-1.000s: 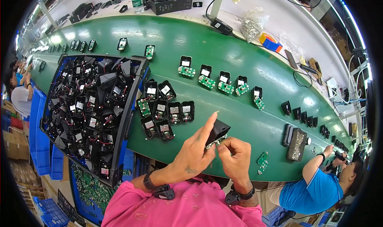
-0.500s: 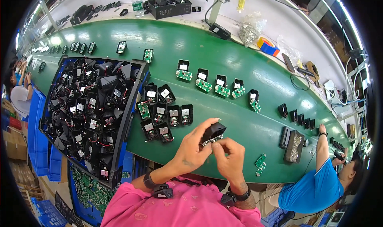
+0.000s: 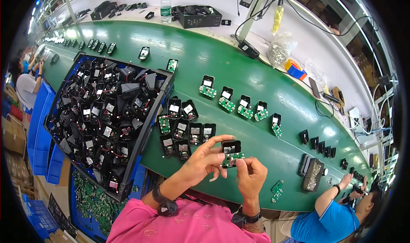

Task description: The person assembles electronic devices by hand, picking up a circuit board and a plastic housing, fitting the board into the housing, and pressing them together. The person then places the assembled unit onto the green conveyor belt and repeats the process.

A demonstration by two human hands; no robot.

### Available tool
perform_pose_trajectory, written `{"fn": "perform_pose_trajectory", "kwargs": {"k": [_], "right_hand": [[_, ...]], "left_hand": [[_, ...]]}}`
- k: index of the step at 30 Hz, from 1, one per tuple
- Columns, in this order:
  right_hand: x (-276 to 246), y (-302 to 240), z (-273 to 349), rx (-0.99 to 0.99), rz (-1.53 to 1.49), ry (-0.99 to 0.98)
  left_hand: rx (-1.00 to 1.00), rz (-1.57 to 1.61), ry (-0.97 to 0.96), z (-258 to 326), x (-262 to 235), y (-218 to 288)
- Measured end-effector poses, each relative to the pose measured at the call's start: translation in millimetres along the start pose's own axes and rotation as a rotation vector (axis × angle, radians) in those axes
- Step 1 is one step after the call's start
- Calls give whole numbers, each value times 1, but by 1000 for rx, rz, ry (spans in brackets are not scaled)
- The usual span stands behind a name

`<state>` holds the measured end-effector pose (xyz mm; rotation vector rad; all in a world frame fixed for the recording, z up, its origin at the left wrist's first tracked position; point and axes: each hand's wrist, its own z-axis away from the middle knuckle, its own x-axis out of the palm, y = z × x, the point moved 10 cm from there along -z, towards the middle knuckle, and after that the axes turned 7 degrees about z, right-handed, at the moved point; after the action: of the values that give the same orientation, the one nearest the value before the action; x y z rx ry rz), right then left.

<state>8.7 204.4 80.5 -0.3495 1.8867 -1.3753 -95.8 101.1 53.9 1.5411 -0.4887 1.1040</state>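
My left hand [image 3: 198, 164] grips an open black plastic housing [image 3: 231, 146] from its left side, its hollow facing up toward me. A green circuit board [image 3: 233, 157] lies across the lower part of that housing, covering what is under it. With thumb and forefinger, my right hand [image 3: 252, 177] pinches the board's right end. Just left of my hands, several black housings [image 3: 194, 133] with pale square parts stand grouped on the green table [image 3: 209, 55]. Two loose green boards [image 3: 277, 192] lie to the right of my right hand.
A large crate [image 3: 147, 134] full of black housings stands at the left. Housings with boards [image 3: 244, 107] form a row across the table. On the right are a box of small metal parts [image 3: 313, 175] and a co-worker in a blue shirt [image 3: 324, 224]. Loose boards [image 3: 92, 200] fill a lower bin.
The housing has turned so its open side and the board now face me. My right hand has shifted slightly right and lower, and the whole view has swung a little.
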Motion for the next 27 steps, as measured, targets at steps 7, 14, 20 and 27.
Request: {"fn": "perform_pose_trajectory", "kwargs": {"k": [7, 14, 20, 27], "right_hand": [[3, -29, -5, -170, 61, -10], [14, -30, -6, -143, -143, -54], [3, 3, -9, 39, -200, -37], [-20, -10, -20, 78, -101, -213]], "left_hand": [[2, 33, 20, -1, -10, 5], [156, -385, 94, -7, -10, 12], [106, -346, 108, -16, -12, 3], [72, -589, -54, -21, 13, -6]]}}
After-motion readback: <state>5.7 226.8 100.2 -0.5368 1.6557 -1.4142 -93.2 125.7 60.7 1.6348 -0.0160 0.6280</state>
